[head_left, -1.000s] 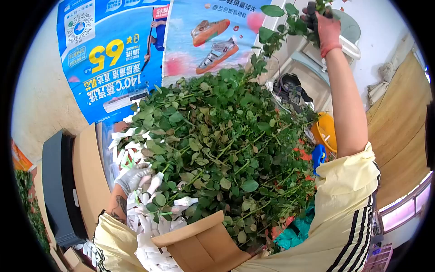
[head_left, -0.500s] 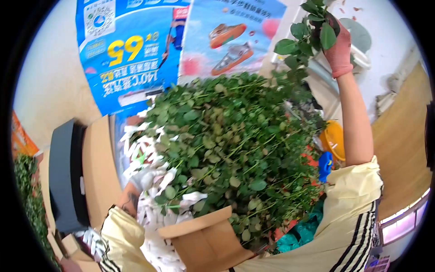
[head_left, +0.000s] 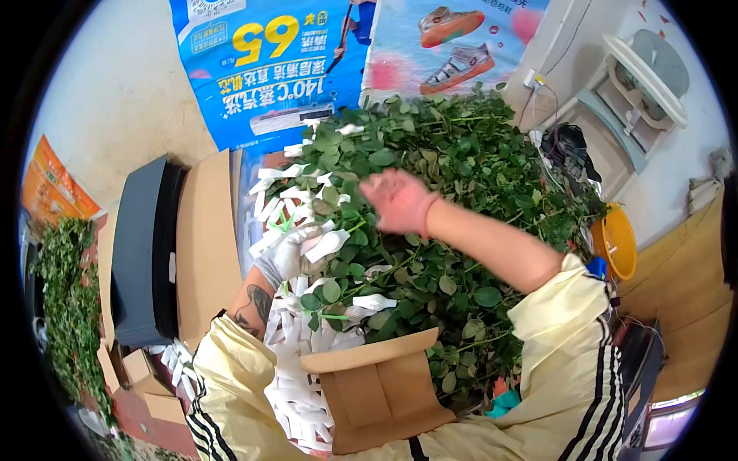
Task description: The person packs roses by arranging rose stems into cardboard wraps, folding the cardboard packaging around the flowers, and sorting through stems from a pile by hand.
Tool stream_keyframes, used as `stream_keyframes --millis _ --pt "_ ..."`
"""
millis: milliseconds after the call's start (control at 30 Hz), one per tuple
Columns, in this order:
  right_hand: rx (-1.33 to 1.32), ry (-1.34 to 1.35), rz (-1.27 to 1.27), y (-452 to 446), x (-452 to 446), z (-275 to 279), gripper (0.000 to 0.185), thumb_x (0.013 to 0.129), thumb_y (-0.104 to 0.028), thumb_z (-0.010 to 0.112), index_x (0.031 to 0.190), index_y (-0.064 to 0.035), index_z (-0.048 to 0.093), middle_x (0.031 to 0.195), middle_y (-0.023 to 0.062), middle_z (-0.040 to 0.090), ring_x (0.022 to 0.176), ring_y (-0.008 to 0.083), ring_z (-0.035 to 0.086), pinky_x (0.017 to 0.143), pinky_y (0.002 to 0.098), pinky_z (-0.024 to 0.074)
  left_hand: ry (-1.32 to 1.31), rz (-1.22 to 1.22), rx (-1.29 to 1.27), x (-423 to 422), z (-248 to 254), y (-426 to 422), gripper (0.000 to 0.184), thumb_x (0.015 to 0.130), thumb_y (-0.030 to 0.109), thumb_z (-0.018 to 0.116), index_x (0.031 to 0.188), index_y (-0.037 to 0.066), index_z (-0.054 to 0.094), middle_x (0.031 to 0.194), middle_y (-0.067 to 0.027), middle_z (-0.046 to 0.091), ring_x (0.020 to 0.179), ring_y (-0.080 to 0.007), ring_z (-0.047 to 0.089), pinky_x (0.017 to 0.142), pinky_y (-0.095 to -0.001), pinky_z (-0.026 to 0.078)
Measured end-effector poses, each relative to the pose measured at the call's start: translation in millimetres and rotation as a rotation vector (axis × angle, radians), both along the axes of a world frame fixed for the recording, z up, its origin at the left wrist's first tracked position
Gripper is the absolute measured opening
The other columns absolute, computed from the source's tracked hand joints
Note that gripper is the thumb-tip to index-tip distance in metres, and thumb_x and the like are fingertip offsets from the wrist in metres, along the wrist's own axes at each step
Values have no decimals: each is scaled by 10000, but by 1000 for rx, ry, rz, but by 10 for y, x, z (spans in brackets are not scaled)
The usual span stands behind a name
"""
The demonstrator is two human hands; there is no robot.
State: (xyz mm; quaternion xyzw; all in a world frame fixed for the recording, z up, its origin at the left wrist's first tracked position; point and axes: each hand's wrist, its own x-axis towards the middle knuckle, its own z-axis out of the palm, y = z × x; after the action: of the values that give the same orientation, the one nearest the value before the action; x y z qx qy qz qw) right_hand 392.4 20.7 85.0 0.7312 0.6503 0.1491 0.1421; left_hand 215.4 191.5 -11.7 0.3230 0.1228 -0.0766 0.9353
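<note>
A large heap of leafy green stems (head_left: 461,177), which look like rose stems, fills the middle. Many stem heads along its left side wear white sleeves (head_left: 374,303). My left hand (head_left: 286,255), in a pale glove, is closed around a white-sleeved stem (head_left: 327,246) at the heap's left edge. Over the upper left of the leaves is my right hand (head_left: 397,202) in a pink glove. Its fingers are smeared by motion, and no stem shows clearly in it.
Close to my body is an open cardboard piece (head_left: 377,392). Cardboard and dark panels (head_left: 142,253) stand on the left, with more foliage (head_left: 69,315) beyond. A yellow basin (head_left: 615,242) and a high chair (head_left: 638,92) are on the right. Posters (head_left: 269,69) hang behind.
My right hand has come from the upper right, where it held a leafy stem, down and left over the heap. My left hand shows more clearly now, and the view has shifted.
</note>
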Motion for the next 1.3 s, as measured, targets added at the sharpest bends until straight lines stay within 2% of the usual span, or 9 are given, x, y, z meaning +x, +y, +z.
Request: stream_keyframes --millis 267,400,500,700,900,967,1067,1100,1300 --pt "66 317 -16 71 281 -170 472 788 -242 545 1229 -82 496 1086 142 593 1019 272 563 902 344 434 -238 46 -324 -10 343 -22 463 902 383 521 1241 71 471 1207 -118 547 1043 -216 565 861 -335 478" --pt "588 660 -86 -89 551 372 367 757 -107 604 1111 -19 572 1028 152 619 948 278 600 854 331 467 -22 327 819 58 162 205 420 904 382 511 1141 36 526 992 -61 611 937 -175 570 851 -307 469" --pt "697 600 -18 -146 724 524 361 746 -78 624 1094 4 574 1006 157 621 933 272 604 841 324 467 138 -3 1789 77 -97 107 550 802 313 583 1270 52 460 1086 -194 581 1047 -333 554 896 -384 440" --pt "660 588 20 -171 609 383 360 739 -72 628 1087 0 573 1155 171 540 1059 311 526 917 349 417 284 33 2000 230 -346 -42 564 715 324 639 1209 91 501 1172 -231 515 1050 -371 535 894 -414 427" --pt "547 603 80 -119 578 23 452 736 -80 611 1177 -35 521 1195 171 524 1158 318 466 995 357 366 121 -292 1803 312 163 91 421 752 355 636 1042 65 540 1054 -211 585 955 -380 575 808 -455 454" --pt "160 803 5 -94 407 148 497 745 -120 599 1224 -53 484 1193 161 528 1157 302 471 1004 355 359 -38 8 34 357 73 288 320 814 244 630 1045 36 553 1054 -136 602 924 -270 600 810 -353 494" --pt "111 844 77 6 453 -53 505 739 -157 602 1216 -46 480 1170 156 550 1091 302 523 967 359 393 -78 -51 909 323 579 189 225 918 140 492 1109 28 537 1062 -97 600 914 -163 609 794 -257 514" --pt "66 948 43 38 426 -37 505 732 -163 611 1205 -40 485 1160 158 558 1066 309 539 952 362 406 -40 30 441 344 647 176 278 884 145 556 1135 28 530 1062 -76 600 911 -151 616 787 -263 524" --pt "171 555 -33 -33 558 134 482 714 -213 629 1139 2 555 1028 196 621 998 312 587 899 360 447 -394 287 102 278 596 26 418 927 382 468 1183 54 511 1091 -102 592 1049 -268 569 881 -445 472"
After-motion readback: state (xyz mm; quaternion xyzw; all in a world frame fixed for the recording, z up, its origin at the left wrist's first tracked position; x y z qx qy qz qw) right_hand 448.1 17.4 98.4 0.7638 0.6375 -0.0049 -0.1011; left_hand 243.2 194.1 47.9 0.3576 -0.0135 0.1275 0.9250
